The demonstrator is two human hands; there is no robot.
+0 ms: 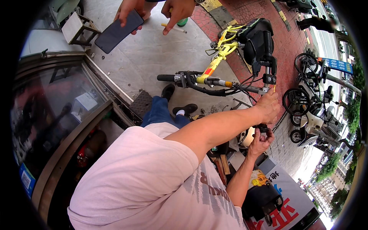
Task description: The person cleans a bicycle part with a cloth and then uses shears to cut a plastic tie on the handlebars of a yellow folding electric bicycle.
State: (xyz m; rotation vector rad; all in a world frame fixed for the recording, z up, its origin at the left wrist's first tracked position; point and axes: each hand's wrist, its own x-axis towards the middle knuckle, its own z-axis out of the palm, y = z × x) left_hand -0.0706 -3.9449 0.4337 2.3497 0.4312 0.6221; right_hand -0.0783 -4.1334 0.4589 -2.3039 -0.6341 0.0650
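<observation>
**Both hands at work beside the yellow bike [219, 58]**

I have my left arm [220, 124] stretched out from the pale sleeve, the forearm running across the view, nearly straight, with the wrist bent at its end. My left hand [268, 106] is just beside the metal fitting [263, 90] on the bike, its fingers curled and bunched. A thin yellow stick [274, 88] shows at the fingertips; I cannot tell whether they pinch it or only lie against it.

My right arm [242, 180] is bent, the forearm rising from below the shirt [153, 180], and my right hand [260, 143] is near the left one. I have thumb and fingers closed on a small black part [262, 128], gripping it from below, with the palm half turned to me. I can't make out what the part joins.

The bike stands beyond my hands, its black handlebar grip [165, 78] pointing away from them. Past it, another person's hands hold a phone [119, 32] and a cigarette [174, 28], well apart from mine.
</observation>
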